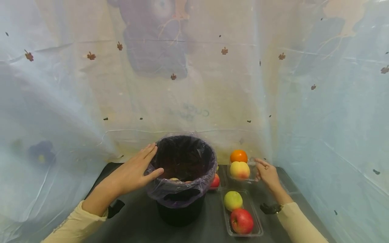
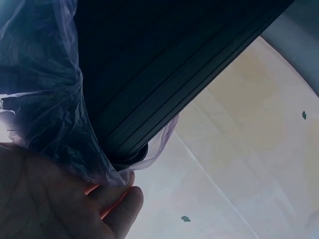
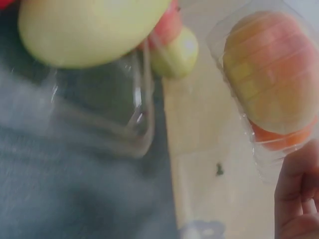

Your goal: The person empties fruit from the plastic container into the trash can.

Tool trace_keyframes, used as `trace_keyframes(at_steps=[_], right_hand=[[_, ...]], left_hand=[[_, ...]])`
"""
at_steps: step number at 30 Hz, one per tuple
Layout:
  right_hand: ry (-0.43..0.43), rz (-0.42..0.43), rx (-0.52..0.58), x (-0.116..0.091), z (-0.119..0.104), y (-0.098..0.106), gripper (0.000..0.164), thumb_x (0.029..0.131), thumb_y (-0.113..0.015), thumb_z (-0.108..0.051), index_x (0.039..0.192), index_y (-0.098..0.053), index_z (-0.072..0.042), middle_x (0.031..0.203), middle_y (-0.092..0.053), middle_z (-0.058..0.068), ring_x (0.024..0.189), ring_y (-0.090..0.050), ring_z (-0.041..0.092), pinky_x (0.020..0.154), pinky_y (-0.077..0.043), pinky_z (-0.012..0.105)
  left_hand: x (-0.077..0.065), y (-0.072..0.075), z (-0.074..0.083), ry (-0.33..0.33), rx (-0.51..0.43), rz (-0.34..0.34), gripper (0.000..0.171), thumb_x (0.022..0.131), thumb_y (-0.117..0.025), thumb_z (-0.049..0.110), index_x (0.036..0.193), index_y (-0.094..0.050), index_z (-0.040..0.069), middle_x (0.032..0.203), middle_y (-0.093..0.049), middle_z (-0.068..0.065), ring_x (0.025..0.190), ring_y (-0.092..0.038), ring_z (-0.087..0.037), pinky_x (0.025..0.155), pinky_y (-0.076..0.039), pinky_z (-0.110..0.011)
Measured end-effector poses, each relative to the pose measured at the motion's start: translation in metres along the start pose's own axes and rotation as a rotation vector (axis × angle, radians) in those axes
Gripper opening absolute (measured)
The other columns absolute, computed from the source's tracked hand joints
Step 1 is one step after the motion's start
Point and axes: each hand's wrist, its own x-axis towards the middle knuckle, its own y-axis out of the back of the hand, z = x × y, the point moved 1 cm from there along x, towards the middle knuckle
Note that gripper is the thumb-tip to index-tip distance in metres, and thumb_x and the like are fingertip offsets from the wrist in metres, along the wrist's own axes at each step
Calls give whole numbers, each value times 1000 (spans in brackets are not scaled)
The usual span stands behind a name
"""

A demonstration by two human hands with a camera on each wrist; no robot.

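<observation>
Right fingers (image 3: 289, 181) hold tray (image 3: 266, 162): orange (image 1: 238, 156), peach (image 1: 240, 170). Lined bin (image 1: 180, 216): fruit (image 1: 174, 179).

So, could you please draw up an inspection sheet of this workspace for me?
Surface: dark table, bearing the black bin and near tray.
Black bin: upright, lined with a purplish bag; fruit inside only partly visible.
Held tray: clear, raised, containing an orange fruit and a yellow-red fruit.
Near tray: clear, containing a yellow-green apple and a red apple.
Red fruit: partly hidden behind the black bin.
Clutter: nothing seen.
Left hand: touches the black bin's lined rim, fingers extended.
Right hand: pinches the held tray's edge.
Cables: nothing seen.
Surroundings: patterned translucent sheeting behind and on both sides.
</observation>
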Motion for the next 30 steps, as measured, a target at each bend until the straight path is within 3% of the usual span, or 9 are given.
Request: trace_keyframes(at_steps=[10, 19, 30], right_hand=[[72, -21, 72, -7, -39, -11, 45, 107, -54, -9, 150, -58, 2, 58, -53, -1, 48, -51, 12, 51, -59, 31], [183, 16, 98, -7, -67, -16, 43, 108, -53, -1, 151, -57, 6, 54, -52, -6, 43, -48, 7, 43, -47, 23], [278, 50, 82, -14, -106, -18, 41, 108, -54, -2, 148, -62, 4, 57, -52, -10, 46, -45, 1, 40, -38, 17]], left_hand=[[-1, 1, 0, -4, -7, 1, 100, 105, -44, 74, 172, -17, 4, 180, -11, -16, 165, -12, -41, 128, -19, -67], [-2, 0, 1, -4, -7, 5, 101, 105, -43, 75, 172, -18, 4, 180, -12, -16, 165, -13, -41, 128, -20, -67], [-2, 0, 1, -9, -9, 9, 99, 106, -46, 72, 172, -18, 3, 180, -12, -16, 165, -14, -41, 128, -20, -67]])
